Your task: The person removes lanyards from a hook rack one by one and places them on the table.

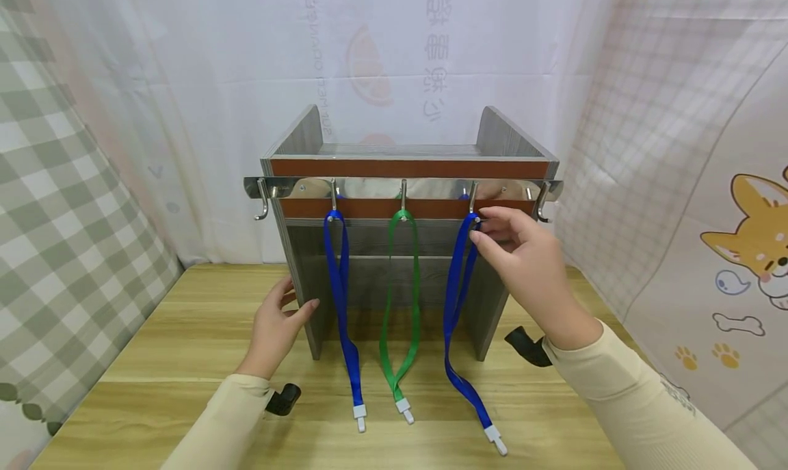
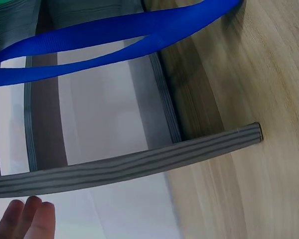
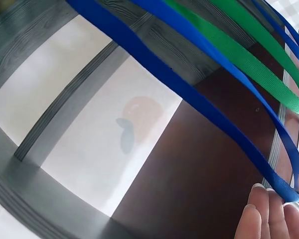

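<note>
A blue lanyard (image 1: 456, 285) hangs from the hook right of centre on a metal hook rail (image 1: 369, 187). My right hand (image 1: 529, 265) is at the top of its loop, pinching the strap between thumb and fingers beside the hook. A green lanyard (image 1: 416, 285) hangs from the middle hook, and another blue lanyard (image 1: 337, 278) from the hook left of centre. All have white clips at their lower ends. My left hand (image 1: 275, 330) is beside the left side panel (image 1: 306, 306) of a grey wooden stand, fingers extended along its outer side and thumb near its front edge.
The rail's outermost left hook (image 1: 263, 203) and right hook (image 1: 543, 203) carry nothing. The stand rests on a wood-grain table (image 1: 154, 360). White printed cloth (image 1: 203, 114) hangs behind, with a checked cloth (image 1: 61, 155) at left.
</note>
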`<state>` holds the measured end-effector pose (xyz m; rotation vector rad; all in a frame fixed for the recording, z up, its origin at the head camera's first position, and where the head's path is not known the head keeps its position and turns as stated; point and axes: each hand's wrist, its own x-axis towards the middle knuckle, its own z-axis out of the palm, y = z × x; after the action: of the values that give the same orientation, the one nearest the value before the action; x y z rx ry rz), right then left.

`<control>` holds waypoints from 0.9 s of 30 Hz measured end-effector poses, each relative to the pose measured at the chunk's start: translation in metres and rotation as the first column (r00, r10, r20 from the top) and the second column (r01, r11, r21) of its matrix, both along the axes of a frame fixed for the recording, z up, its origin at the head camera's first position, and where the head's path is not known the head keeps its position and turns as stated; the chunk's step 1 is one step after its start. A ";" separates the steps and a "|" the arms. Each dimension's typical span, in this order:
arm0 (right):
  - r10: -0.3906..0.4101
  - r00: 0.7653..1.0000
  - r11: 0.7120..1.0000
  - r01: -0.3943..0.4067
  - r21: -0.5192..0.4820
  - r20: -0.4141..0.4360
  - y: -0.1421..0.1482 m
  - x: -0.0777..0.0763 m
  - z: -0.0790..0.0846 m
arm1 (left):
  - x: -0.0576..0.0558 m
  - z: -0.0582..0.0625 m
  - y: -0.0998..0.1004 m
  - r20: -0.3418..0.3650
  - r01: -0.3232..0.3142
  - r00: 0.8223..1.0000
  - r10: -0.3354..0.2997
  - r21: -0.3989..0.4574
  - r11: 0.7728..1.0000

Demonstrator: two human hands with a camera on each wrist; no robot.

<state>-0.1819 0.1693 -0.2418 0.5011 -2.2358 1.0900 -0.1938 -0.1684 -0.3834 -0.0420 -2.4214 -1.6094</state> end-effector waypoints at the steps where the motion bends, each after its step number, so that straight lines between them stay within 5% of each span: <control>1: -0.004 1.000 1.000 0.004 0.003 0.003 -0.001 0.000 0.001 | -0.001 0.000 0.001 -0.002 -0.004 1.000 0.004 0.000 1.000; 11: -0.094 0.995 0.995 0.095 0.022 -0.030 -0.008 -0.001 0.009 | -0.004 -0.001 0.003 -0.032 -0.038 0.999 0.039 0.025 0.999; 21: -0.128 0.959 0.992 0.129 -0.014 -0.252 -0.010 0.008 0.030 | -0.005 0.000 0.002 -0.042 -0.047 0.998 0.047 0.010 0.999; 27: -0.180 0.955 0.982 0.161 -0.098 -0.235 0.000 0.017 0.052 | -0.004 0.000 0.001 -0.034 -0.043 0.999 0.043 0.006 0.999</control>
<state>-0.1650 0.1689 -0.1896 0.3784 -1.9751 0.9673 -0.1978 -0.1671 -0.3836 -0.0165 -2.3759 -1.5844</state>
